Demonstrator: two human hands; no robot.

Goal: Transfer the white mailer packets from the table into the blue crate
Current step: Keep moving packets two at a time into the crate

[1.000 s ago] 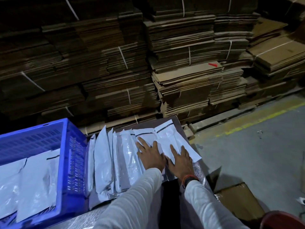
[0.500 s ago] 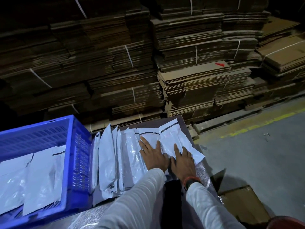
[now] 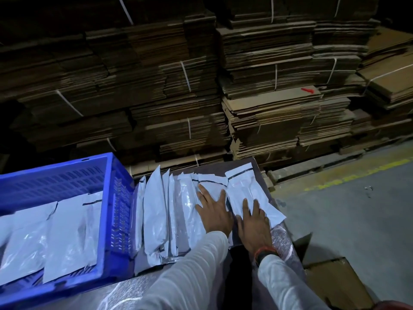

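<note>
Both hands, left (image 3: pixel 213 212) and right (image 3: pixel 253 222), lie spread flat on packets (image 3: pixel 245 193) at bench's right edge; crate (image 3: pixel 107 220) lies leftward, nearer left.

Stacks of flattened cardboard cartons (image 3: pixel 263 113) fill the whole rear of the view, rising past the top edge. The bundles are bound with white strapping (image 3: pixel 185 74). One sheet in the right-hand stack carries a red mark (image 3: pixel 308 90). The lowest bundles rest on wooden pallets (image 3: pixel 312 165) at floor level. The floor (image 3: pixel 348 215) is grey concrete, with a worn yellow line (image 3: pixel 357 173) painted along the foot of the stacks. A flat brown carton (image 3: pixel 335 285) lies on the floor at lower right, beside the dark worktop (image 3: pixel 257 164). Lighting is dim; the upper left of the stacks falls into deep shadow, while the floor is more evenly lit.
</note>
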